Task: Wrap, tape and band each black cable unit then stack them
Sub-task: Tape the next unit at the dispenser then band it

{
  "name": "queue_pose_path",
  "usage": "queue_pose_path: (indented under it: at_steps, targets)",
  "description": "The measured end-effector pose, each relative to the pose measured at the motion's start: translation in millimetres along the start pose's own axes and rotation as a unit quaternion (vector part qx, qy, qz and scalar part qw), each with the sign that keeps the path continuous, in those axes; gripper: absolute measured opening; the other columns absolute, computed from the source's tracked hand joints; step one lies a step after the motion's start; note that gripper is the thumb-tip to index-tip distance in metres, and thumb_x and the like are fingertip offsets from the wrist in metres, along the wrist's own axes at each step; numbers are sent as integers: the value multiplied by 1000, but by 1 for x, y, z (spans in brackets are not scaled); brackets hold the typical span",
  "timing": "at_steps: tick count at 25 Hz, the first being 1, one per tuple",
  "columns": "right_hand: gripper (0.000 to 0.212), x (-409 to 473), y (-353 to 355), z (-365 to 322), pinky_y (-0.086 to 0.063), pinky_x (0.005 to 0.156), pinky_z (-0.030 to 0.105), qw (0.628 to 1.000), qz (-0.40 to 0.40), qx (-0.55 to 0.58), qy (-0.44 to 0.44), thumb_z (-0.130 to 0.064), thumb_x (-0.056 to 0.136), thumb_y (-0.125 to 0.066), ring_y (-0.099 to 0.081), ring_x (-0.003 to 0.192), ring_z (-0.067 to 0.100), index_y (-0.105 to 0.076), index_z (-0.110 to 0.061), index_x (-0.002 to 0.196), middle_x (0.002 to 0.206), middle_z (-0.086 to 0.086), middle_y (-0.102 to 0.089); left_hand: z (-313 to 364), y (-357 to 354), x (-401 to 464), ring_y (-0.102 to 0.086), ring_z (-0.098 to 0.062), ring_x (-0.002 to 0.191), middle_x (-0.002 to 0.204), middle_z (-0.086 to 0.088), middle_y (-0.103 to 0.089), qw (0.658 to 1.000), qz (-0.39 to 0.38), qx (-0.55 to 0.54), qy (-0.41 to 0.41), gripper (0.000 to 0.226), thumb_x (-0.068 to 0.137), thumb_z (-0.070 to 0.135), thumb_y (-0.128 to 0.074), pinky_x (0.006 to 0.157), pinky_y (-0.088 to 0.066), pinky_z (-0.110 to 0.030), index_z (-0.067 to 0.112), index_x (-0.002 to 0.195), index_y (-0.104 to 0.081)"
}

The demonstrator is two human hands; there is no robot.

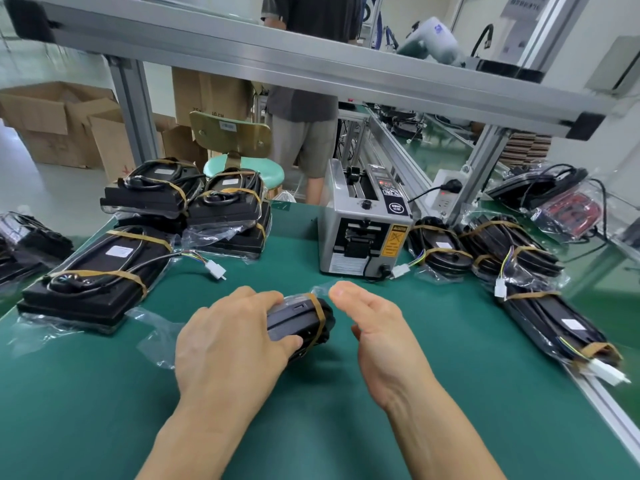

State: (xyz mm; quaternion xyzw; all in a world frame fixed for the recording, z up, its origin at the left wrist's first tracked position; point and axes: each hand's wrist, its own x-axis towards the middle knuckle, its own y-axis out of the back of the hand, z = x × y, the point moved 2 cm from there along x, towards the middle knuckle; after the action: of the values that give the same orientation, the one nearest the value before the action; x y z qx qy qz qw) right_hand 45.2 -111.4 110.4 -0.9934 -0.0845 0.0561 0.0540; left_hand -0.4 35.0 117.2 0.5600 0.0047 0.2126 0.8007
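Note:
A black cable unit (304, 322) in clear plastic wrap, with one tan band around its far end, lies on the green mat in front of me. My left hand (228, 337) grips its near end, fingers over the top and thumb at the side. My right hand (374, 327) hovers just right of the unit, fingers straight, touching nothing. Wrapped and banded units form a stack (187, 202) at the back left, and one more banded unit (97, 275) lies in front of that stack.
A grey tape dispenser (363, 233) stands at the back centre of the green mat (311, 427). Several banded units (491, 251) lie along the right edge. A stool (242, 168), cardboard boxes (59, 119) and a standing person (304, 98) are beyond the table.

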Motion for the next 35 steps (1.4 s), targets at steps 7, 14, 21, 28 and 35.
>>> queue_pose_path:
  at_steps: [7,14,21,28,35]
  targets:
    - [9,32,19,2,-37,73,19,994,97,-2,-53,-26,89,-64,-56,80,-2,-68,-23,81,70,-21,-65,0,1,1,-56,-11,84,90,15,-59,1000,4,-4,6,37,69,61,-66,63,-25,-26,45,102,-60]
    - [6,120,42,-1,-41,75,29,959,277,-34,-41,-17,89,-64,-50,72,11,-68,-19,85,78,-7,-59,2,2,4,-56,-12,82,87,14,-58,1000,-4,-11,10,33,68,59,-66,62,-27,-27,44,97,-60]
    - [26,159,42,4,-48,67,31,930,362,-22,-56,-16,77,-77,-57,69,24,-57,-18,61,66,0,-57,2,4,7,-54,-9,84,89,15,-56,1000,-19,2,7,35,71,63,-61,62,-26,-26,46,101,-57]
    - [21,86,16,-21,-32,59,20,988,149,17,-33,-23,83,-68,-45,57,9,-61,-15,65,59,-10,-52,4,5,6,-53,-8,87,96,17,-56,1000,-7,16,9,39,73,64,-58,65,-25,-25,46,107,-55]
    - [22,16,-4,6,-34,77,7,998,-17,-55,0,-14,83,-68,-50,96,-25,-72,-20,63,125,-10,-57,9,1,-2,-36,-12,71,90,13,-55,999,14,42,17,35,72,62,-60,63,-23,-25,43,101,-58]
